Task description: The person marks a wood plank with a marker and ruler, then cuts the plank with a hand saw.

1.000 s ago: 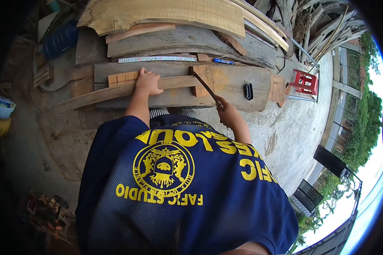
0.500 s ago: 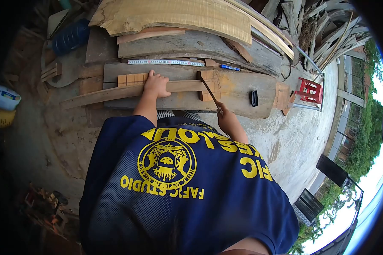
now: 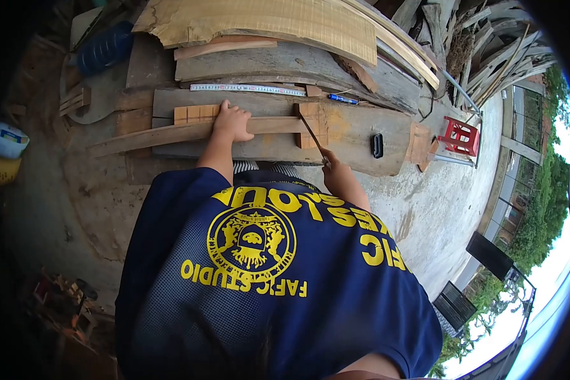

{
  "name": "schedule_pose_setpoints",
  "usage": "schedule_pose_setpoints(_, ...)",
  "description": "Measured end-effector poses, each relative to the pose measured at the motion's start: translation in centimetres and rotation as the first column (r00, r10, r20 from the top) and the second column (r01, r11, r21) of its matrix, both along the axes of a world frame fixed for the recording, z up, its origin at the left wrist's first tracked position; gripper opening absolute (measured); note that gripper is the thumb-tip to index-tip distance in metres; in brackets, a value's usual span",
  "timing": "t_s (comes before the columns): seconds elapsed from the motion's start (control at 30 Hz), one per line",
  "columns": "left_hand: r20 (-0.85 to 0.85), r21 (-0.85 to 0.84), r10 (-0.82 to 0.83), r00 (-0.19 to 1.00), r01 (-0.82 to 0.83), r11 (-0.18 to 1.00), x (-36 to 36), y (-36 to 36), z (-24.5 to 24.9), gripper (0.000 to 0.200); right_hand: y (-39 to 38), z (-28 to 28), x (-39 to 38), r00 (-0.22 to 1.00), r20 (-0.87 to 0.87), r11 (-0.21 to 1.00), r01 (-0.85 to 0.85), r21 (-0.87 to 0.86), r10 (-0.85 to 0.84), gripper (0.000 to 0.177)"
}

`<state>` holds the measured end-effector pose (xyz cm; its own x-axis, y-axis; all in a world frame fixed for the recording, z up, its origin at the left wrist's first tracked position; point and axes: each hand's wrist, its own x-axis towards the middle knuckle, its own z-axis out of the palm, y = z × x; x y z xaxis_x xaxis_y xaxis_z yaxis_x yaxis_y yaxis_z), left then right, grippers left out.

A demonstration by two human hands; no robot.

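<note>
My left hand (image 3: 234,123) presses down on a long wooden strip (image 3: 164,135), its fingers hooked over the far edge and the thumb along the top. Gripped in my right hand (image 3: 339,176) is a handsaw (image 3: 312,135), whose narrow dark blade lies across the strip's right end. Under that end sits a wooden block (image 3: 323,120) with pencil lines. A second marked block (image 3: 196,114) is beside my left hand, partly behind the strip. Both blocks rest on a broad weathered plank (image 3: 354,136). My right fingers hide most of the saw's handle.
Beyond the strip lie a measuring tape (image 3: 247,89) and a blue marker (image 3: 343,99). A small black object (image 3: 377,145) is on the plank at right, with a red stool (image 3: 459,135) farther off. More boards (image 3: 266,25) are stacked at the back.
The view has shifted very slightly. Both hands, the handsaw and the strip stay in nearly the same places.
</note>
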<state>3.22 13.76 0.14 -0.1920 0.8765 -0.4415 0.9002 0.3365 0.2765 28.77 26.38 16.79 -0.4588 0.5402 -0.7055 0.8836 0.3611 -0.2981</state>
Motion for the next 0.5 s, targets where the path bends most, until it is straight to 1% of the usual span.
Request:
schedule_pose_setpoints(0.07, -0.002, 0.007, -0.006, 1.0, 0.006, 1.0, -0.1, 0.2, 0.0, 0.052, 0.5, -0.8, -0.4, 1.0, -0.008, 1.0, -0.006, 0.009, 0.006, 0.046)
schedule_pose_setpoints(0.13, 0.002, -0.007, -0.001, 1.0, 0.001, 1.0, -0.1, 0.1, 0.0, 0.053, 0.6, -2.0, -1.4, 0.999, 0.037, 1.0, -0.001, -0.002, 0.001, 0.046)
schedule_pose_setpoints(0.27, -0.001, -0.029, 0.015, 1.0, -0.015, 0.999, -0.2, 0.1, 0.2, 0.053, -0.2, -0.7, -1.5, 1.0, 0.015, 1.0, -0.001, -0.007, 0.002, 0.043)
schedule_pose_setpoints(0.33, 0.003, -0.034, 0.003, 1.0, -0.003, 0.999, -0.1, 0.2, 0.2, 0.052, 0.1, -0.3, -0.5, 1.0, -0.003, 1.0, -0.018, 0.005, 0.018, 0.044)
schedule_pose_setpoints(0.43, 0.012, -0.008, 0.005, 1.0, -0.005, 1.0, -0.1, 0.1, -0.1, 0.053, 0.7, 0.1, -0.5, 0.998, 0.024, 0.998, -0.058, 0.002, 0.058, 0.048)
schedule_pose_setpoints(0.5, 0.017, -0.026, -0.001, 1.0, 0.002, 1.0, -0.2, 0.2, 0.1, 0.053, 1.0, -1.5, -0.8, 0.999, 0.023, 0.999, -0.041, 0.001, 0.041, 0.048)
